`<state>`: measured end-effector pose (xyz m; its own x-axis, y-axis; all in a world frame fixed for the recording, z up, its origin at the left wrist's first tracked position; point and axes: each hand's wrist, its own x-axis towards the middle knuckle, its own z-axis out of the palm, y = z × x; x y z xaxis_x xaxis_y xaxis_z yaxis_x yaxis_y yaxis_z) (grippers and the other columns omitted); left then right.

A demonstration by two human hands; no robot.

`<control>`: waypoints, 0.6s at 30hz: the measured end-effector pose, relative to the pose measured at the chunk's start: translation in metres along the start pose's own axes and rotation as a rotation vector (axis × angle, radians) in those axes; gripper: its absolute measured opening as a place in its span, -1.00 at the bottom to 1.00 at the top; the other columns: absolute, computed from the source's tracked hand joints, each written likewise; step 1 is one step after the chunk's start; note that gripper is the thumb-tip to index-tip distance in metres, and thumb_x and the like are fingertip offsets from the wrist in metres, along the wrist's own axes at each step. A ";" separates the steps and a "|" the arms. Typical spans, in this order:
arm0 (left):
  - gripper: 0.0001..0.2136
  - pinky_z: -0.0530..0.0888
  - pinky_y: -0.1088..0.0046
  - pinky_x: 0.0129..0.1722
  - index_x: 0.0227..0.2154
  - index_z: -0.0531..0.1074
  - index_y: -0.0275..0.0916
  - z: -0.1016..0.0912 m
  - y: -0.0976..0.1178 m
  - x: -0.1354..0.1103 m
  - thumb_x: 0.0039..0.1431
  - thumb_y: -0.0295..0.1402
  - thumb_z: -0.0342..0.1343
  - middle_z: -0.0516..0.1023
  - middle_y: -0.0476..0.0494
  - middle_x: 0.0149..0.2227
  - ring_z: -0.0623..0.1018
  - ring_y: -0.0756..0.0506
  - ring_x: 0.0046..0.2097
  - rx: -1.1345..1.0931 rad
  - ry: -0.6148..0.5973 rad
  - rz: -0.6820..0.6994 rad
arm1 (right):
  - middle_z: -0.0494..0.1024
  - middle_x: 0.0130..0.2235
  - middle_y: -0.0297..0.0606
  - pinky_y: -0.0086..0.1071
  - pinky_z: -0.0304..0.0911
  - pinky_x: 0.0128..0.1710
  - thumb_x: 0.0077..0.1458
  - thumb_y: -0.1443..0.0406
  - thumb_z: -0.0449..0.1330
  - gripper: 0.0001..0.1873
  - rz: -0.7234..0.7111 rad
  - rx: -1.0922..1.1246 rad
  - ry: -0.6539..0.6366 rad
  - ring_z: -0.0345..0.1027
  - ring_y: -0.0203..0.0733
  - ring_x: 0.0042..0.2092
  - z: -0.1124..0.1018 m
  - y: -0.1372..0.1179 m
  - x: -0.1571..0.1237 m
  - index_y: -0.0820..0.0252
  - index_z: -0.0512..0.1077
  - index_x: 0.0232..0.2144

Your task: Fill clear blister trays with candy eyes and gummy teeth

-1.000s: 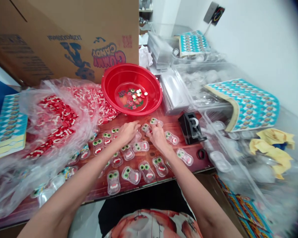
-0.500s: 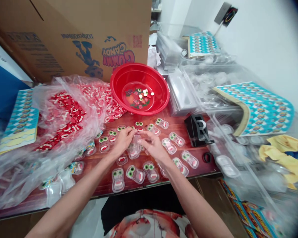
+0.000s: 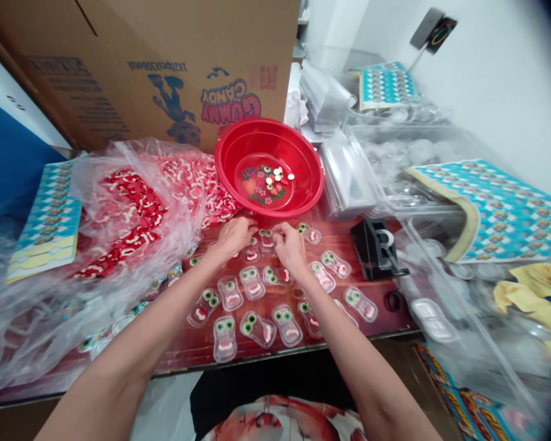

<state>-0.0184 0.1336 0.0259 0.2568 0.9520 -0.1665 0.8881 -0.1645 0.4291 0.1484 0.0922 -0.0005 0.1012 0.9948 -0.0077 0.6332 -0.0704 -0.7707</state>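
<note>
A small clear plastic blister pack [image 3: 267, 241], with green gummy eyes and red-and-white gummy teeth inside, lies between my hands near the basin. My left hand [image 3: 234, 237] has its fingers curled together at the pack's upper left edge. On the opposite edge, my right hand [image 3: 290, 247] is closed, thumb and fingers against the plastic. Parts of the fingertips are hard to make out. Several similar filled packs lie around, among them one pack [image 3: 252, 283] just below and another pack [image 3: 224, 339] by the table's front edge.
A red basin [image 3: 269, 205] holds a few loose gummies. On the left sits a plastic bag of red-and-white gummies [image 3: 133, 208]; a large cardboard box [image 3: 133, 37] stands behind. To the right are a black tape dispenser [image 3: 374, 251], a tape roll [image 3: 393, 301] and clear plastic bins [image 3: 422, 239].
Both hands have moved away from my body toward the basin and now flank a filled pack. The clear plastic piece held between them earlier is no longer distinct. The view has shifted slightly.
</note>
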 end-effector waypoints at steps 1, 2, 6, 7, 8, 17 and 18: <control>-0.70 0.44 0.37 -0.08 -0.08 0.60 -0.17 0.000 -0.001 0.005 0.27 -0.32 0.01 0.67 -0.22 -0.10 0.61 -0.20 -0.06 0.011 -0.030 0.018 | 0.61 -0.25 -0.20 -0.34 0.27 -0.13 0.13 0.39 0.07 -0.74 -0.002 -0.052 -0.007 0.47 -0.14 -0.19 0.003 -0.003 0.004 0.19 0.50 -0.17; -0.71 0.44 0.38 -0.07 -0.08 0.61 -0.15 0.000 -0.002 0.010 0.26 -0.32 0.02 0.68 -0.21 -0.11 0.62 -0.19 -0.06 0.011 -0.057 0.034 | 0.62 -0.22 -0.17 -0.34 0.26 -0.11 0.15 0.39 0.07 -0.72 -0.006 -0.103 -0.011 0.47 -0.13 -0.17 0.006 -0.006 0.008 0.21 0.51 -0.14; -0.74 0.46 0.39 -0.11 -0.13 0.63 -0.13 0.005 -0.008 0.022 0.22 -0.33 0.08 0.69 -0.16 -0.16 0.63 -0.19 -0.13 -0.021 -0.124 0.061 | 0.60 -0.17 0.00 -0.30 0.27 -0.13 0.18 0.45 0.02 -0.66 -0.026 -0.304 -0.016 0.48 -0.05 -0.15 0.014 -0.012 0.016 0.31 0.52 -0.10; -0.75 0.46 0.39 -0.12 -0.14 0.64 -0.13 0.007 -0.010 0.024 0.21 -0.34 0.09 0.69 -0.16 -0.17 0.63 -0.19 -0.14 -0.029 -0.126 0.064 | 0.59 -0.17 0.04 -0.30 0.28 -0.16 0.16 0.47 0.01 -0.65 -0.023 -0.349 -0.024 0.48 -0.04 -0.17 0.015 -0.012 0.017 0.33 0.52 -0.10; -0.75 0.46 0.39 -0.12 -0.14 0.64 -0.14 0.008 -0.012 0.025 0.21 -0.34 0.10 0.69 -0.15 -0.17 0.63 -0.19 -0.15 -0.036 -0.123 0.065 | 0.58 -0.16 0.07 -0.29 0.29 -0.19 0.14 0.49 0.01 -0.64 -0.019 -0.386 -0.034 0.48 -0.03 -0.20 0.015 -0.012 0.018 0.34 0.53 -0.10; -0.77 0.48 0.36 -0.10 -0.16 0.64 -0.17 0.015 -0.010 0.029 0.16 -0.36 0.17 0.69 -0.18 -0.18 0.63 -0.20 -0.15 -0.072 -0.070 0.046 | 0.55 -0.33 0.02 -0.25 0.37 -0.24 0.20 0.38 0.09 -0.76 -0.068 -0.475 -0.083 0.48 -0.01 -0.27 0.019 0.001 0.021 0.24 0.58 -0.23; -0.77 0.48 0.35 -0.09 -0.16 0.64 -0.18 0.015 -0.009 0.029 0.16 -0.37 0.17 0.69 -0.19 -0.18 0.63 -0.21 -0.14 -0.071 -0.064 0.043 | 0.55 -0.31 0.02 -0.24 0.36 -0.21 0.22 0.38 0.09 -0.76 -0.049 -0.478 -0.098 0.49 0.00 -0.25 0.018 0.000 0.021 0.23 0.57 -0.22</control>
<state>-0.0132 0.1588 0.0038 0.3193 0.9259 -0.2018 0.8472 -0.1835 0.4987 0.1367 0.1146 -0.0124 0.0047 0.9984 -0.0566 0.9190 -0.0266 -0.3934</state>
